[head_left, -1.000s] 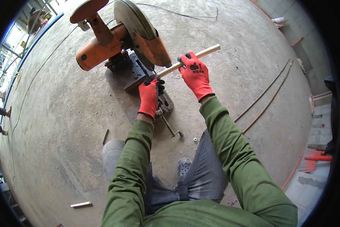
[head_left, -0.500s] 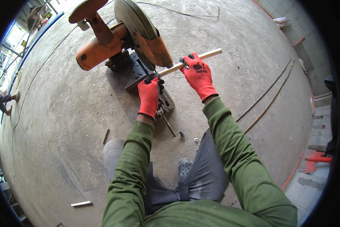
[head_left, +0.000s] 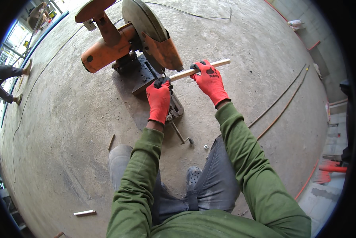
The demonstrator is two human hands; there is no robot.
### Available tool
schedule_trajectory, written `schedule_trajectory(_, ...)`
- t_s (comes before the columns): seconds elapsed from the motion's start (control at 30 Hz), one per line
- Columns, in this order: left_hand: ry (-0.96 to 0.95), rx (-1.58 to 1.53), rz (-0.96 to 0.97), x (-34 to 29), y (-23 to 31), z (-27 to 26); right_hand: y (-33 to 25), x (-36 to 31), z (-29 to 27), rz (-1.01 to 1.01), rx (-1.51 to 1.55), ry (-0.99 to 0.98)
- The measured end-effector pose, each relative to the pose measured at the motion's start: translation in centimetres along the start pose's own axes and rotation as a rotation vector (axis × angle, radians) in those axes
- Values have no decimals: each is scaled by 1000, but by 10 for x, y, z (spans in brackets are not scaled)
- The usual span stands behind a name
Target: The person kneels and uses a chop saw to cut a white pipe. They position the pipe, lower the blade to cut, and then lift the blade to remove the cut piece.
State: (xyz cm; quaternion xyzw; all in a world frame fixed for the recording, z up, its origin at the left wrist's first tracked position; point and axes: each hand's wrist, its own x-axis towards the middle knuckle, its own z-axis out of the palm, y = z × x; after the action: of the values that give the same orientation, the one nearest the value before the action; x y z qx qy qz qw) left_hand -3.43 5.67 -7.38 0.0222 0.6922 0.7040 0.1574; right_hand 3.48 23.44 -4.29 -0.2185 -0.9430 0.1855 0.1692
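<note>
Pipe (head_left: 184, 74), one, pale: lying slantwise at the near right of the saw (head_left: 106, 54), its left end close below the guard (head_left: 166, 50). Left hand (head_left: 159, 99), red glove: closing on the pipe near that end, fingertips partly hidden. Right hand (head_left: 210, 82), red glove: pinching the pipe farther out from the saw.

Handling, as judged: you are apparently positioning the pipe; you should be keeping it level and square to the saw, supporting its outer length with your right hand, leaving clamping to the crank (head_left: 178, 131) and keeping your left fingers clear of the cutting line.

Floor (head_left: 67, 123), grey, dusty: bearing the saw.
White stick (head_left: 84, 213): lying nearer you than the saw.
Rods (head_left: 279, 102), two: lying right of the saw.
Block wall (head_left: 322, 55): standing far right of the saw.
Bystander's legs (head_left: 5, 73): showing far left of it.
</note>
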Motion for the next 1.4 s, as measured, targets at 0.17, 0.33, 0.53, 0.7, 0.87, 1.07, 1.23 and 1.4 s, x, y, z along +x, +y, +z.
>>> schedule_trajectory(0.17, 25, 67, 97, -3, 4, 0, 4, 0, 4, -15, 47, -3)
schedule_trajectory(0.33, 50, 130, 185, 0, -2, 0, 6, -1, 5, -14, 108, -67)
schedule_trajectory(0.53, 96, 184, 210, -2, 6, 6, 11, -3, 16, 2, 167, -129)
schedule_trajectory(0.7, 130, 287, 261, -11, 22, 9, 21, -3, 30, -34, 197, -166)
schedule_trajectory(0.87, 155, 391, 273, -10, 23, 9, 19, -4, 33, -16, 255, -243)
schedule_trajectory(1.07, 165, 434, 301, -13, 23, 10, 10, -6, 28, 115, 330, -388)
schedule_trajectory(1.23, 165, 501, 338, -12, 24, 12, 17, -7, 35, 135, 357, -411)
schedule_trajectory(1.4, 68, 427, 352, -36, 22, 10, 21, -11, 31, 260, 500, -614)
